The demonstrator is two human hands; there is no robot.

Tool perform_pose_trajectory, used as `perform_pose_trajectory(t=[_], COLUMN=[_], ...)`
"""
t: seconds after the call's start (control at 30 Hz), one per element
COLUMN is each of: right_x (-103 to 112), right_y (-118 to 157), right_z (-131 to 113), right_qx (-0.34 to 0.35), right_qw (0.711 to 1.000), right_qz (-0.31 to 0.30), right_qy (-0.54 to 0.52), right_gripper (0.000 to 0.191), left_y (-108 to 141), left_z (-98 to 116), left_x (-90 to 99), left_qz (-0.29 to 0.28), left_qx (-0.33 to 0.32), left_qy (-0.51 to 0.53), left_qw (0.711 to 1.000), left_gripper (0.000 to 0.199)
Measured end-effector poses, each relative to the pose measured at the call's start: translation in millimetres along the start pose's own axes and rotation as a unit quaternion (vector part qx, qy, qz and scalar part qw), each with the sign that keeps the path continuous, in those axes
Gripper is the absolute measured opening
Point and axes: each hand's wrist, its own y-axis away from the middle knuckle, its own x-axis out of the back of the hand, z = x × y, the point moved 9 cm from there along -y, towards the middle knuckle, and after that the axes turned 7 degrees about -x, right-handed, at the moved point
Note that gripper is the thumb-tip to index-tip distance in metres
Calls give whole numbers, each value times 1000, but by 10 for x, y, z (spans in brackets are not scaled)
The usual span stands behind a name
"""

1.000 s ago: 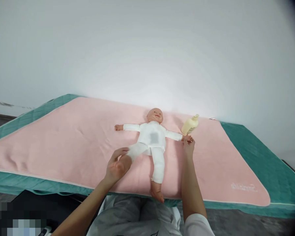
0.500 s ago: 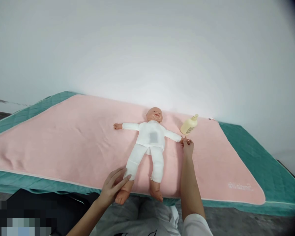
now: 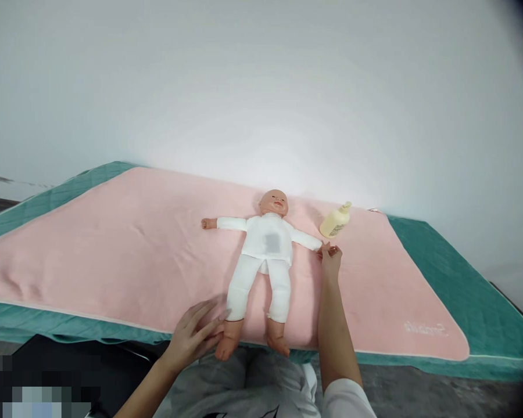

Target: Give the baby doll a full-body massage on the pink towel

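Note:
A baby doll (image 3: 268, 238) in white cloth lies face up, its arms spread and its feet at the near edge of the pink mat (image 3: 135, 249). My left hand (image 3: 196, 334) is beside the doll's lower leg on the left, fingers spread, fingertips close to the ankle. At the doll's hand on the right, my right hand (image 3: 331, 258) has its fingers pinched around the small hand. A pale yellow pump bottle (image 3: 335, 222) stands tilted in view just beyond my right hand.
Under the mat is a green quilted cover (image 3: 444, 278) that shows at both sides and along the front edge. A white wall (image 3: 261, 87) rises behind. Something black (image 3: 82, 371) is below the front edge at the left.
The doll's leg on the left has shifted right, nearer the other leg. My left hand has drawn a little to the left. My right hand has moved slightly left.

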Motion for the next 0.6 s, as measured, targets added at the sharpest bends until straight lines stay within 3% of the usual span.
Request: perform_pose_trajectory(t=[0.3,0.4,0.5,0.6], right_x=[18,47,66,102], right_y=[46,68,81,37], right_z=[-60,-94,-149,-146], right_qx=[-7,9,40,47], right_qw=[999,998,995,995], right_qz=[29,45,57,65], right_qy=[22,40,65,63], right_gripper=[52,57,63,67], left_y=[-78,-45,-29,-76], left_z=[226,246,211,12], left_x=[-55,-59,-18,35], left_qz=[-28,8,62,101], left_qx=[-55,-35,-6,85], left_qy=[-1,-3,23,76], left_qw=[998,999,998,988], left_gripper=[47,43,55,69])
